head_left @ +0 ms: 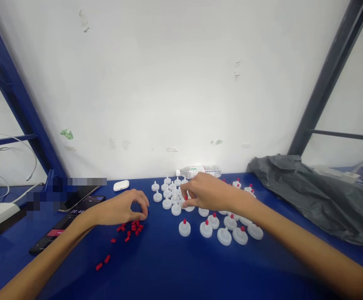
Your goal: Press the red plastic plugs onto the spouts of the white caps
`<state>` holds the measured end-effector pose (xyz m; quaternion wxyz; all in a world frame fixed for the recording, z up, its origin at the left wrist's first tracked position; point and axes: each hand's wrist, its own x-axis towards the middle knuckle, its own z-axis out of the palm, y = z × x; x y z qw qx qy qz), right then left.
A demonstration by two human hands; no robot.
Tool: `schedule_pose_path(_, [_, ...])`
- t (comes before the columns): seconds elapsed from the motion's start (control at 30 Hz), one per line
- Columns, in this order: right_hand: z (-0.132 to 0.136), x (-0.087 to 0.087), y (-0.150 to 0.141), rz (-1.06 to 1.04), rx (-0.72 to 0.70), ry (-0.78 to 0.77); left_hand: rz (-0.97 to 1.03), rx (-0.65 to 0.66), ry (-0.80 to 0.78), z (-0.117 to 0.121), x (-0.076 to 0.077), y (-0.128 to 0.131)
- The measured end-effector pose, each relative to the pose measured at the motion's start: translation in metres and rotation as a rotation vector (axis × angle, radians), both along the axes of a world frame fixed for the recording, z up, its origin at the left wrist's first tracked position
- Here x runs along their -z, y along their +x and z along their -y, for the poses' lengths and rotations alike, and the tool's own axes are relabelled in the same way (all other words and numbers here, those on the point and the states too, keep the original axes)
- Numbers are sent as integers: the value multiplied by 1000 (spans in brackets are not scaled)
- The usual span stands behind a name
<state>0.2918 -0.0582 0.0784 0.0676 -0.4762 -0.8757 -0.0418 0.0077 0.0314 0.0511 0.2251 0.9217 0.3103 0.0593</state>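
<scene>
My left hand (pixel 128 207) hovers just above a loose pile of small red caps (pixel 133 227), its thumb and index fingertip pinched together. Whatever lies between those fingertips is hidden or too small to name. Further right, my right hand (pixel 204 191) has its thumb and fingers closed around the red tip of a white nozzle lid (pixel 190 207). Plain white nozzle lids (pixel 166 203) stand upright in a cluster left of that hand. Several lids with red caps on their spouts (pixel 206 228) stand in front of and behind the right forearm, which hides some.
A clear plastic bottle (pixel 213 171) lies against the wall behind the lids. A white earphone case (pixel 121 185) and a phone (pixel 65 225) are at the left. Grey plastic sheeting (pixel 312 196) covers the right side. Blue frame posts (pixel 28 100) rise at the left.
</scene>
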Motion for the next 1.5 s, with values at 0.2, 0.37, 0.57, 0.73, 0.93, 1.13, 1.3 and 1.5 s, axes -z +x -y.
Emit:
schedule_pose_path(0.2, [-8,17,0,36,21,-140,-91,10,-89,4,-7,-5])
schedule_pose_path(0.37, [-6,14,4,42,20,-190,-115,8,-130,5,-6,-3])
schedule_pose_path(0.57, [-12,11,14,30,182,-29,-61,40,-89,6,0,-1])
schedule_pose_path(0.73, [-23,24,18,28,202,-45,-13,6,-15,11,0,5])
schedule_pose_path(0.93, [-19,17,25,-66,169,-34,121,-80,44,18,0,18])
schedule_pose_path(1.13, [-5,7,9,-198,113,-19,300,-134,184,27,7,31])
schedule_pose_path(1.3, [6,11,-14,-245,-35,38,394,-79,246,36,15,39])
schedule_pose_path(1.5, [9,15,-23,-221,-61,55,431,-69,229,43,19,44])
